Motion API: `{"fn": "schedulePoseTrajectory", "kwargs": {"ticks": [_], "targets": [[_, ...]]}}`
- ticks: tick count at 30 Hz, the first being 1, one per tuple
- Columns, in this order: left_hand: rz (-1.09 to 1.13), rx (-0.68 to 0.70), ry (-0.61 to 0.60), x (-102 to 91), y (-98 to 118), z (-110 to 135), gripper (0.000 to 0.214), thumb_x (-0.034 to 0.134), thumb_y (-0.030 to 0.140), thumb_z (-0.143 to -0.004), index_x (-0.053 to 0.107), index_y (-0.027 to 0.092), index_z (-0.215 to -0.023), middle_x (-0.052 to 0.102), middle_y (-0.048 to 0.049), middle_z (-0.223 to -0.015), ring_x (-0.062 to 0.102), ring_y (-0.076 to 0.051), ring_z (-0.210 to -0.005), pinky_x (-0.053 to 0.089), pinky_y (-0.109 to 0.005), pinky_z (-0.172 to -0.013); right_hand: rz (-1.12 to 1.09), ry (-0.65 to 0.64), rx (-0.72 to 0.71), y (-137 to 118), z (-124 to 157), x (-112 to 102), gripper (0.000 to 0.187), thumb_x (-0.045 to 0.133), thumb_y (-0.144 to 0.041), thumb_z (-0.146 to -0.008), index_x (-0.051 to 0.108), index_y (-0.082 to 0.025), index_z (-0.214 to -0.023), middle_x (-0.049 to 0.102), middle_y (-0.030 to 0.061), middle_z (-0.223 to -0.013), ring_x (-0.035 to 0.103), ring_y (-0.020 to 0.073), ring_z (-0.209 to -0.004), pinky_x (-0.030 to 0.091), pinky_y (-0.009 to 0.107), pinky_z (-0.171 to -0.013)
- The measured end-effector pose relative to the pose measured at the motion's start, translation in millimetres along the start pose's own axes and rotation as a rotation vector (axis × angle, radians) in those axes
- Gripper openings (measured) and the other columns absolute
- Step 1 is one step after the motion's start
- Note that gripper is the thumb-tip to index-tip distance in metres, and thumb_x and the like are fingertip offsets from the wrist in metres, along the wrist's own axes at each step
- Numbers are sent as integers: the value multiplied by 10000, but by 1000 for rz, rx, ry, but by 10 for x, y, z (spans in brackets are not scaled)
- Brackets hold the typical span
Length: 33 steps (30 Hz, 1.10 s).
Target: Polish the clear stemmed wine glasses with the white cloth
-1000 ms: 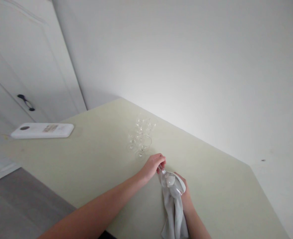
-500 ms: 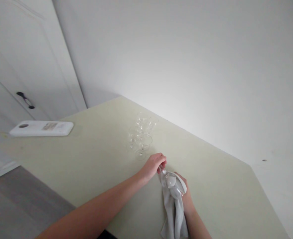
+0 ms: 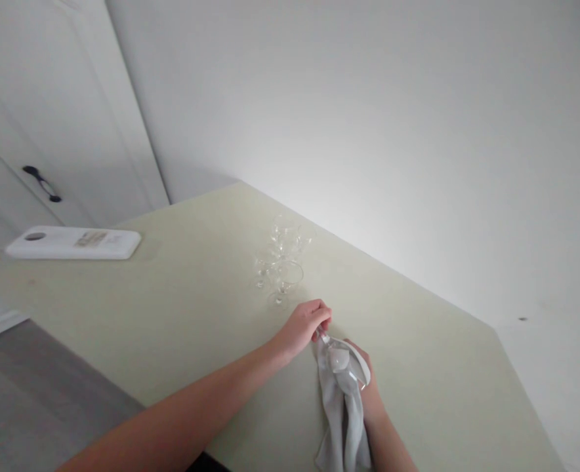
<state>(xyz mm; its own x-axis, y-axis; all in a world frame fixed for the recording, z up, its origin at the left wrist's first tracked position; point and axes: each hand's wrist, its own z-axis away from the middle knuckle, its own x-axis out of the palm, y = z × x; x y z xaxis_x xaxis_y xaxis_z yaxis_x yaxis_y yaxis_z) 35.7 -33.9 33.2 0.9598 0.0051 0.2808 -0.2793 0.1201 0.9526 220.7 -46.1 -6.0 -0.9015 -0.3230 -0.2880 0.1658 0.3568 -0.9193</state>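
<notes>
Grey cloth (image 3: 342,423) is hanging from the curled right hand (image 3: 367,360), left hand (image 3: 310,322) pinching a stemmed glass (image 3: 340,359) that twisting could snap.

Lower centre: stemmed glass (image 3: 340,359), clear, glossy; cloth (image 3: 336,419), creased matt fabric. Centre: glass cluster (image 3: 285,278), transparent, smooth. Countertop (image 3: 201,275): smooth, faint sheen. Upper left: cabinet door (image 3: 83,111), matt. Lower left: floor (image 3: 39,400), wood-look, matt.

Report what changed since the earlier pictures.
Only the view has shifted slightly: the white object sits higher and further left in the picture. Nothing was grabbed or released. The left hand still holds the glass by its stem, the right hand the cloth; the other glasses stayed put.
</notes>
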Motion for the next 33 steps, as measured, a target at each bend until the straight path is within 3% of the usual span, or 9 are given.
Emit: {"fn": "schedulePoseTrajectory", "kwargs": {"ticks": [3,18,33], "targets": [[14,-1,-8,1,5,5,242,550,390,-782,525,177,-670,521,26,-624,474,-99,-542,323,-230,-505,-47,-25,101,-4,-7,1,196,606,-307,-770,458,-233,-665,427,-39,-601,356,131,-547,330,267,-472],[23,29,-37,-1,-16,3,225,565,376,-792,526,186,-679,513,36,-615,437,-99,-525,297,-242,-499,2,-37,197,22,-8,-21,249,613,-348,-791,429,-253,-652,436,-32,-582,329,147,-531,324,289,-494],[14,26,-37,-8,-32,-13,226,562,376,-796,526,180,-689,516,33,-627,455,-97,-534,307,-231,-490,3,-1,125,2,-7,6,215,568,-331,-799,442,-236,-653,420,-43,-589,353,124,-516,321,273,-470]]}}
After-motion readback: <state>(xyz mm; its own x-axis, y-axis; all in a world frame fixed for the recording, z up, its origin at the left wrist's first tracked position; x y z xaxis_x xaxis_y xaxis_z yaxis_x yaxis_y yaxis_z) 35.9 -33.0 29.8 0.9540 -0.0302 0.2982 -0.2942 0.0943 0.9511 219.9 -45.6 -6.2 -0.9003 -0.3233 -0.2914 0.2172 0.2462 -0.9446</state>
